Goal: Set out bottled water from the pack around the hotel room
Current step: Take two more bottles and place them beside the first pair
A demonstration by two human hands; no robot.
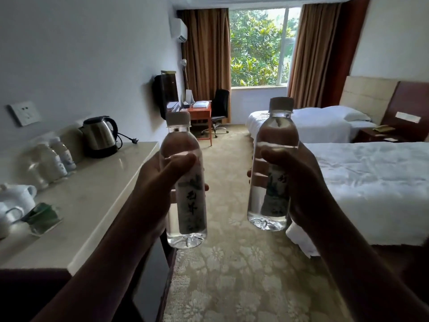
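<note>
I hold two clear water bottles upright in front of me over the carpeted aisle. My left hand (160, 180) grips the left bottle (185, 205) around its middle, thumb across the front. My right hand (294, 182) grips the right bottle (274, 159) the same way, a little higher. Both bottles are full, capped and carry a white label with dark characters. Several more water bottles (55, 159) stand on the counter (97, 196) at the left, against the wall.
On the counter sit a steel kettle (99, 135), a white teapot (17, 196), cups and green packets (43, 217). Two white beds (376, 187) fill the right side. A desk (199, 112) with a black chair (219, 108) stands by the window; a nightstand (376, 133) lies between the beds.
</note>
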